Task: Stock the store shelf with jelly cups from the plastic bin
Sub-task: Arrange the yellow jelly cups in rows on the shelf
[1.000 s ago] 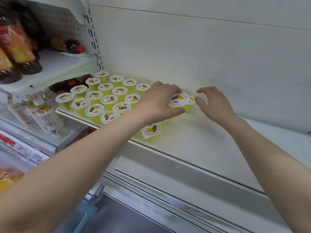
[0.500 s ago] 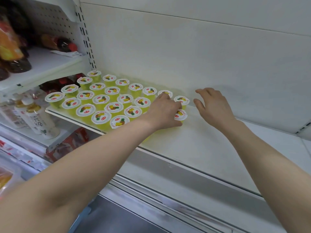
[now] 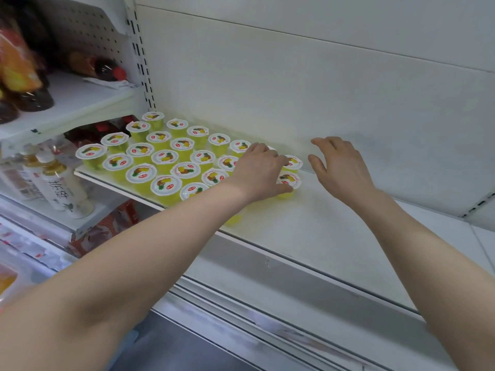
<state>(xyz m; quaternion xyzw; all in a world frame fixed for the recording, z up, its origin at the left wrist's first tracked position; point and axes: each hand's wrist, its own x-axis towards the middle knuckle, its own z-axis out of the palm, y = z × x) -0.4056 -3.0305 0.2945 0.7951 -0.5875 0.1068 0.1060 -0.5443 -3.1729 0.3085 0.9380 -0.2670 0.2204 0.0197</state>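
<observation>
Standing in tidy rows at the left end of the white metal store shelf [image 3: 334, 231] are small clear plastic jelly cups [image 3: 166, 158] of yellow jelly with white foil lids showing fruit. The left hand [image 3: 261, 170] lies palm down over the cups at the right end of the group, its fingers bent over them and its thumb touching the side of the front right cup [image 3: 290, 179]; whether it grips one, I cannot tell. The right hand [image 3: 341, 170] is just beside them over bare shelf, its fingers [image 3: 325, 141] apart and loosely bent, holding nothing. Pale bottles with white labels [image 3: 57, 183] stand on a lower shelf to the left.
</observation>
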